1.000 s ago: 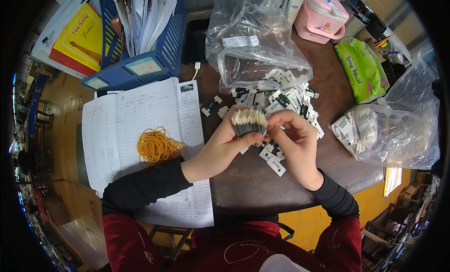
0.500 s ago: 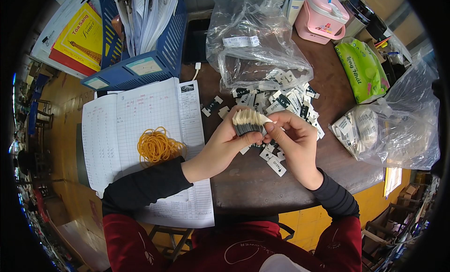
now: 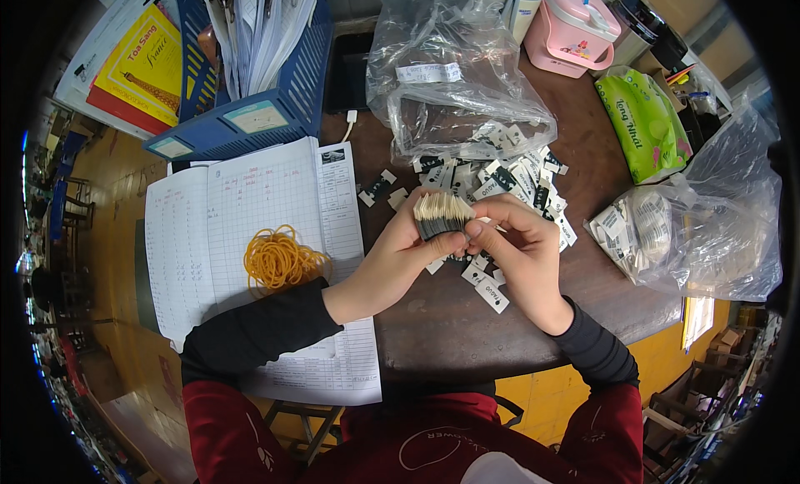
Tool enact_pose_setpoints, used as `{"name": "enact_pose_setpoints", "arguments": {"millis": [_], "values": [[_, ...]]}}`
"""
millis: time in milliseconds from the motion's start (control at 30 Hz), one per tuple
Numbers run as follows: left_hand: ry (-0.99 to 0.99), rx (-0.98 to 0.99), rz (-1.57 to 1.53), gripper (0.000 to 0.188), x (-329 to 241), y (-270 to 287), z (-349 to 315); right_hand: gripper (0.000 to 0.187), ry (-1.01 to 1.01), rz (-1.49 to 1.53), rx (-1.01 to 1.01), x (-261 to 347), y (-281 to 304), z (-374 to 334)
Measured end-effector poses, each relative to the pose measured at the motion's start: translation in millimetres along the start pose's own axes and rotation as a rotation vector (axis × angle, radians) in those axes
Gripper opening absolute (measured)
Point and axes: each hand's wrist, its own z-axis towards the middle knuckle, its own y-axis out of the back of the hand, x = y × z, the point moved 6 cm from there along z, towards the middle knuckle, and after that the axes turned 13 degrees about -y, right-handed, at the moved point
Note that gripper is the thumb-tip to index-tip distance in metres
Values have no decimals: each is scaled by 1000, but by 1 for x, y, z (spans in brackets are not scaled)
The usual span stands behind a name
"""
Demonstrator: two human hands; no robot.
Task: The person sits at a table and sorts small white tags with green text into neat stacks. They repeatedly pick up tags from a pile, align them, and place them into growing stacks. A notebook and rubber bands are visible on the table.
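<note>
A fanned stack of small labels (image 3: 442, 214), cream at the upper edge and dark below, is gripped in my left hand (image 3: 390, 263), with the thumb across its front. My right hand (image 3: 525, 255) pinches the stack's right end between thumb and fingers. Just beyond and beneath both hands spreads a heap of loose black and white labels (image 3: 521, 180). One white label (image 3: 485, 289) lies at the heap's near edge, below my right hand. Fingers hide the lower part of the stack.
To the left, yellow rubber bands (image 3: 283, 260) rest on an open notebook (image 3: 179, 250), near a blue file basket (image 3: 250, 121). Behind the heap is a clear plastic bag (image 3: 458, 109). At right are a green tissue pack (image 3: 642, 125) and a bag of label bundles (image 3: 700, 234).
My right thumb and fingers have shifted slightly left along the stack, and its right-end labels stand closer together. My left hand has kept its grip.
</note>
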Motion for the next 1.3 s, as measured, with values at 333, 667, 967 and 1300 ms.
{"name": "enact_pose_setpoints", "arguments": {"millis": [333,667,967,1300], "values": [[-19,-13,63,27,0,-1,1,15,-30,149,24,1,-1,1],[-35,-7,54,29,-1,-1,0,14,7,-4,24,-1,-1,0],[2,-14,57,41,-3,-2,-1,15,-4,135,4,-2,-1,1],[-15,-13,152,38,-2,-1,-1,13,-16,30,32,-1,-2,0]]}}
